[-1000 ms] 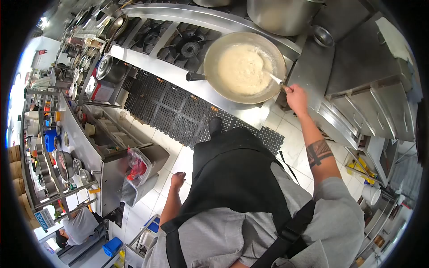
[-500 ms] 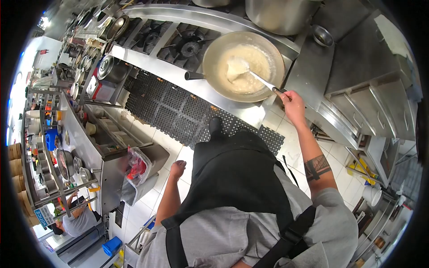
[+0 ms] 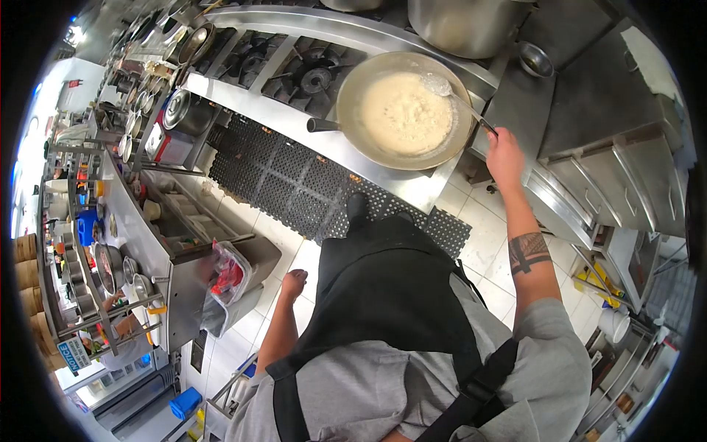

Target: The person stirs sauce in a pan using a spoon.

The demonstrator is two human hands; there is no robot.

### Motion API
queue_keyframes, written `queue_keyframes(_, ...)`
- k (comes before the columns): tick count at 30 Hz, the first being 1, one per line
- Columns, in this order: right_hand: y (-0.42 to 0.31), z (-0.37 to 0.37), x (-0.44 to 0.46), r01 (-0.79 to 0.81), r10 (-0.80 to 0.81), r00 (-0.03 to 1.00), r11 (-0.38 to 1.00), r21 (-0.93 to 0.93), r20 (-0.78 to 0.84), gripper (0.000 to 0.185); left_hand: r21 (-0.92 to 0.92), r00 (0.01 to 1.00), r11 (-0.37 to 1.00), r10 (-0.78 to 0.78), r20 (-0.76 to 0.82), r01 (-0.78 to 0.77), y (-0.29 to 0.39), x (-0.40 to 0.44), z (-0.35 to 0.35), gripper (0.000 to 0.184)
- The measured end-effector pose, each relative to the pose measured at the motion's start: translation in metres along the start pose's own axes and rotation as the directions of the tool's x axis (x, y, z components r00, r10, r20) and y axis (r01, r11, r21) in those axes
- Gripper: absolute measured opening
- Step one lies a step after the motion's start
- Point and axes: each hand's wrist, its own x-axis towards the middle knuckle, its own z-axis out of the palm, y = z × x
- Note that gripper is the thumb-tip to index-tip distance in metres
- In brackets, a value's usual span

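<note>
My right hand (image 3: 505, 158) is wrapped round the handle of a long-handled ladle (image 3: 479, 116). The ladle's rounded head, coated with pale stuff, lies against the far right inner wall of a large wok (image 3: 353, 136). Inside the wok is a pale, creamy, lumpy mixture (image 3: 405, 114). The wok sits on the stove with its short dark handle (image 3: 322, 125) pointing left. My left hand (image 3: 294, 283) hangs low by my side, away from the stove, its fingers curled with nothing visible in them.
Open burners (image 3: 317, 79) lie left of the wok. A big steel pot (image 3: 464, 29) stands behind it, and a small metal bowl (image 3: 535, 59) rests on the counter to the right. A black rubber mat (image 3: 280, 177) covers the floor. Another person (image 3: 132, 335) is partly hidden at lower left.
My right hand has moved right and slightly up. The ladle's head has swung from the middle of the mixture to the wok's far right side. My left hand has hardly moved.
</note>
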Motion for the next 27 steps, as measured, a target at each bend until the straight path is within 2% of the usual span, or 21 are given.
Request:
queue_keyframes(2, -0.004, 0.017, -0.003, -0.059, 0.07, 0.992, 0.994, -0.094, 0.109, 0.019, 0.002, 0.999, 1.0, -0.031, -0.007, 0.031, -0.01, -0.004, 0.0, 0.038)
queue_keyframes(3, -0.009, 0.026, -0.006, -0.056, 0.066, 0.992, 0.994, -0.094, 0.107, 0.019, 0.001, 0.998, 0.998, -0.057, -0.015, 0.057, -0.012, -0.005, 0.001, 0.038)
queue_keyframes(5, -0.023, 0.041, -0.011, -0.243, 0.218, 0.923, 0.969, 0.039, 0.318, 0.023, -0.022, 0.997, 0.997, -0.07, -0.015, 0.07, -0.014, -0.007, 0.004, 0.038)
queue_keyframes(6, -0.027, 0.043, -0.012, -0.239, 0.214, 0.924, 0.97, 0.04, 0.318, 0.023, -0.039, 0.996, 0.996, -0.086, -0.015, 0.086, -0.014, -0.009, 0.004, 0.038)
queue_keyframes(8, -0.031, 0.044, -0.014, -0.384, 0.275, 0.83, 0.913, 0.138, 0.485, 0.024, -0.04, 0.997, 0.996, -0.078, -0.012, 0.077, -0.012, -0.012, 0.007, 0.037)
queue_keyframes(9, -0.024, 0.041, -0.012, -0.383, 0.276, 0.831, 0.914, 0.137, 0.484, 0.024, -0.04, 0.998, 0.997, -0.069, -0.008, 0.069, -0.011, -0.013, 0.009, 0.037)
queue_keyframes(11, -0.007, 0.024, 0.0, -0.377, 0.257, 0.755, 0.923, 0.079, 0.603, 0.024, -0.079, 0.998, 0.995, -0.062, -0.007, 0.062, -0.02, -0.008, 0.015, 0.037)
queue_keyframes(12, -0.013, 0.002, 0.009, -0.316, 0.26, 0.772, 0.949, -0.005, 0.58, 0.024, -0.117, 0.998, 0.991, -0.058, -0.01, 0.057, -0.023, -0.006, 0.017, 0.037)
queue_keyframes(16, -0.016, 0.003, 0.016, -0.338, 0.305, 0.787, 0.94, -0.039, 0.536, 0.026, -0.108, 0.996, 0.991, -0.082, 0.026, 0.085, -0.017, -0.004, 0.019, 0.037)
queue_keyframes(18, -0.028, 0.039, 0.002, -0.262, 0.195, 0.886, 0.959, 0.107, 0.42, 0.027, -0.026, 0.988, 0.991, -0.126, 0.083, 0.129, -0.011, 0.003, 0.017, 0.038)
queue_keyframes(19, -0.034, 0.04, 0.001, -0.266, 0.2, 0.887, 0.958, 0.106, 0.416, 0.027, -0.022, 0.989, 0.992, -0.122, 0.085, 0.125, -0.007, 0.004, 0.016, 0.038)
queue_keyframes(22, -0.047, 0.023, 0.006, -0.39, 0.272, 0.703, 0.92, 0.036, 0.657, 0.026, -0.045, 0.994, 0.995, -0.088, 0.057, 0.091, 0.009, 0.012, 0.009, 0.038)
queue_keyframes(26, -0.019, -0.023, 0.027, -0.288, 0.272, 0.706, 0.954, -0.086, 0.654, 0.026, -0.073, 1.0, 0.997, -0.014, -0.003, 0.014, 0.029, 0.018, 0.007, 0.037)
queue_keyframes(27, -0.016, -0.025, 0.032, -0.276, 0.283, 0.751, 0.955, -0.106, 0.597, 0.027, -0.055, 1.0, 0.999, -0.001, -0.005, 0.0, 0.027, 0.02, 0.007, 0.037)
